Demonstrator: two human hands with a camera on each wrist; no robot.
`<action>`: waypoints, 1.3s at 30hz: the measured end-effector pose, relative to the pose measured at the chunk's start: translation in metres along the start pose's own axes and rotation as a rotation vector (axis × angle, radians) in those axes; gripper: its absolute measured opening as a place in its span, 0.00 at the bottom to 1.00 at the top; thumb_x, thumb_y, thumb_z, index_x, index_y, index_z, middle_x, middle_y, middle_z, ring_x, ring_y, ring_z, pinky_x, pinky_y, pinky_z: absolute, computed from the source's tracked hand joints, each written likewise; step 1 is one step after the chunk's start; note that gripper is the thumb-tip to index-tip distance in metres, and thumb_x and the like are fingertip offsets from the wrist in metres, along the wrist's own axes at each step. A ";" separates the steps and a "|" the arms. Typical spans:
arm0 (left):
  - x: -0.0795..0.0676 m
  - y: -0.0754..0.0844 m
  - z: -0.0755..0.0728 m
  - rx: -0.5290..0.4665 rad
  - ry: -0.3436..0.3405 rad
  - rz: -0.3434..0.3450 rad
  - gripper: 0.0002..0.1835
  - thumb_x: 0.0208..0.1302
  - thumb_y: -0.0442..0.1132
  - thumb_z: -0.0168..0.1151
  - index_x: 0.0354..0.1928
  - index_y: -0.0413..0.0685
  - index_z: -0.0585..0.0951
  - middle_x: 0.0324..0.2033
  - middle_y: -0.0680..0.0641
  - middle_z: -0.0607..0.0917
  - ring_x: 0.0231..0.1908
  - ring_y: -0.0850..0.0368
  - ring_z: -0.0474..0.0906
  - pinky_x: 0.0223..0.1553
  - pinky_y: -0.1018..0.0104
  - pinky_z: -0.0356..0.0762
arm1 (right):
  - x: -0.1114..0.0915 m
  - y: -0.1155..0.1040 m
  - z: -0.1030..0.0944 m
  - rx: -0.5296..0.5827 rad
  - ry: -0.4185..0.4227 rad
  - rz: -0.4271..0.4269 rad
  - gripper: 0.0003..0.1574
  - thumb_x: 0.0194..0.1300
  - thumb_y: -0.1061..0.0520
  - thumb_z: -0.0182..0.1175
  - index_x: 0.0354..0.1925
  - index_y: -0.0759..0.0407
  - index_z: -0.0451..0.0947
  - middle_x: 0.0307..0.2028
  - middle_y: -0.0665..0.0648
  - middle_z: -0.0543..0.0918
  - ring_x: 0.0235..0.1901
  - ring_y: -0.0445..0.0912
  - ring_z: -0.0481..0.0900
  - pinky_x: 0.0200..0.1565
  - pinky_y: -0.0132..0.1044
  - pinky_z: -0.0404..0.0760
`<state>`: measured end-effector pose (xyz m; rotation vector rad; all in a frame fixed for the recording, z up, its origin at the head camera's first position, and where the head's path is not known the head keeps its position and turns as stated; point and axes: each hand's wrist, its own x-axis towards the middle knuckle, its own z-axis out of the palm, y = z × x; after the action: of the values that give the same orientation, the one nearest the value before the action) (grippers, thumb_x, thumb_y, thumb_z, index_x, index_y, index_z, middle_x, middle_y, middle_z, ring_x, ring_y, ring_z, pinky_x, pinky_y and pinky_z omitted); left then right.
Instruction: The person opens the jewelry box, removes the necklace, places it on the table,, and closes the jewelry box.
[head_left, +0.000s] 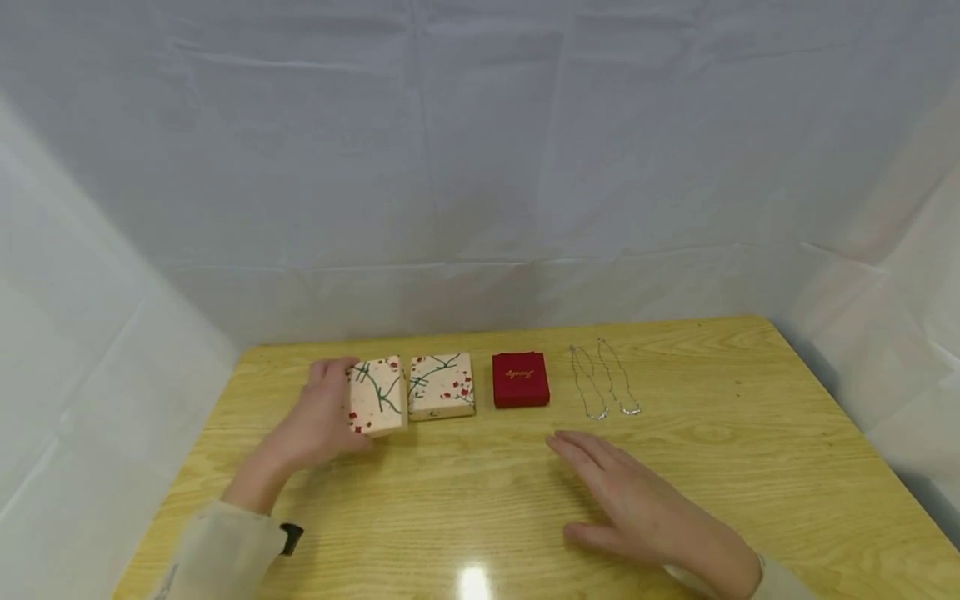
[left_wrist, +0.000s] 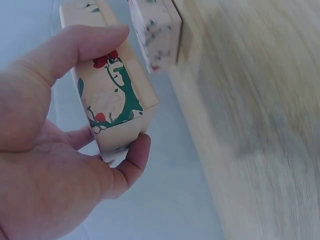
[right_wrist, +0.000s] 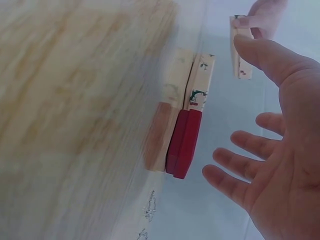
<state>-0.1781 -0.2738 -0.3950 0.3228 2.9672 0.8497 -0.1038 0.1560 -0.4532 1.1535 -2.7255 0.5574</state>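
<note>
My left hand (head_left: 322, 417) grips a cream box (head_left: 377, 395) with a red-flower and green-branch print, thumb on one side and fingers round the other. In the left wrist view the held box (left_wrist: 112, 95) is raised off the table. Just right of it on the table lies a second cream box (head_left: 441, 385) with the same print. Beyond that sits a dark red box (head_left: 521, 379) with gold lettering on its lid. My right hand (head_left: 637, 504) hovers over the table with straight, spread fingers and holds nothing. Its fingertips are nearest the red box and two silver chain necklaces (head_left: 603, 379).
The wooden table (head_left: 450, 508) has its far edge close to a white cloth backdrop (head_left: 480, 167). White cloth also hangs at the left and right sides. A dark band (head_left: 292, 538) shows at the left wrist.
</note>
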 end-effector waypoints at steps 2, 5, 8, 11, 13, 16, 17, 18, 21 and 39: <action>-0.002 0.005 0.003 0.000 0.005 0.003 0.66 0.43 0.35 0.89 0.78 0.28 0.53 0.70 0.21 0.55 0.64 0.23 0.67 0.65 0.29 0.70 | 0.001 0.000 -0.001 -0.005 0.009 0.002 0.65 0.62 0.38 0.77 0.84 0.52 0.53 0.77 0.57 0.65 0.74 0.53 0.67 0.71 0.55 0.72; -0.004 0.014 0.007 0.001 0.010 0.004 0.66 0.42 0.34 0.89 0.78 0.28 0.53 0.70 0.22 0.56 0.63 0.23 0.67 0.65 0.29 0.71 | 0.003 -0.001 -0.002 -0.005 0.021 0.006 0.65 0.62 0.39 0.76 0.84 0.53 0.52 0.78 0.57 0.65 0.74 0.53 0.66 0.71 0.54 0.71; -0.008 0.024 0.011 -0.001 0.011 -0.002 0.66 0.43 0.34 0.88 0.79 0.30 0.53 0.70 0.23 0.56 0.63 0.24 0.67 0.63 0.30 0.73 | 0.006 -0.002 -0.003 0.003 0.026 0.010 0.65 0.63 0.40 0.76 0.84 0.52 0.52 0.78 0.57 0.65 0.75 0.52 0.65 0.72 0.53 0.71; -0.012 0.035 0.016 -0.003 0.009 -0.002 0.65 0.43 0.34 0.88 0.79 0.32 0.53 0.71 0.25 0.57 0.63 0.25 0.67 0.62 0.31 0.75 | 0.008 -0.002 -0.004 0.010 0.035 0.013 0.64 0.63 0.40 0.77 0.84 0.52 0.52 0.77 0.57 0.66 0.75 0.52 0.65 0.72 0.53 0.70; -0.014 0.042 0.019 -0.005 0.012 0.003 0.65 0.43 0.34 0.89 0.79 0.33 0.54 0.71 0.26 0.58 0.63 0.26 0.68 0.61 0.32 0.76 | 0.009 -0.002 -0.004 0.011 0.040 0.018 0.64 0.63 0.40 0.77 0.84 0.52 0.53 0.77 0.56 0.66 0.75 0.52 0.66 0.72 0.52 0.70; -0.017 0.051 0.024 -0.009 0.015 0.008 0.66 0.41 0.34 0.89 0.79 0.34 0.55 0.71 0.27 0.59 0.63 0.27 0.69 0.61 0.33 0.77 | 0.012 -0.003 -0.005 0.016 0.042 0.025 0.64 0.63 0.40 0.77 0.84 0.52 0.53 0.77 0.55 0.66 0.75 0.52 0.66 0.72 0.52 0.70; -0.017 0.054 0.026 -0.012 0.017 0.010 0.66 0.41 0.33 0.89 0.79 0.34 0.55 0.71 0.28 0.59 0.63 0.28 0.69 0.61 0.33 0.77 | 0.013 -0.004 -0.005 0.020 0.039 0.028 0.64 0.63 0.40 0.76 0.84 0.51 0.53 0.77 0.55 0.66 0.75 0.52 0.66 0.72 0.52 0.70; -0.018 0.056 0.028 -0.018 0.016 0.013 0.66 0.40 0.32 0.89 0.80 0.34 0.55 0.72 0.28 0.59 0.64 0.28 0.69 0.62 0.33 0.77 | 0.014 -0.004 -0.005 0.023 0.035 0.032 0.64 0.63 0.40 0.76 0.84 0.51 0.52 0.78 0.55 0.65 0.75 0.52 0.66 0.72 0.52 0.71; -0.019 0.063 0.035 -0.033 0.009 0.020 0.67 0.40 0.31 0.88 0.81 0.36 0.54 0.73 0.30 0.59 0.66 0.29 0.67 0.63 0.35 0.77 | 0.017 -0.005 -0.005 0.027 0.024 0.038 0.64 0.64 0.39 0.75 0.85 0.51 0.51 0.78 0.55 0.64 0.75 0.52 0.66 0.72 0.52 0.70; -0.032 0.108 0.080 -0.028 0.010 0.131 0.67 0.33 0.32 0.91 0.78 0.35 0.61 0.70 0.33 0.64 0.67 0.33 0.68 0.63 0.43 0.79 | 0.036 -0.017 -0.004 0.103 0.005 0.113 0.75 0.59 0.35 0.78 0.87 0.46 0.42 0.83 0.58 0.55 0.78 0.56 0.61 0.71 0.55 0.69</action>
<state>-0.1190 -0.1496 -0.4065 0.5181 2.9671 0.9075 -0.1171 0.1225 -0.4355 1.0221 -2.8013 0.7214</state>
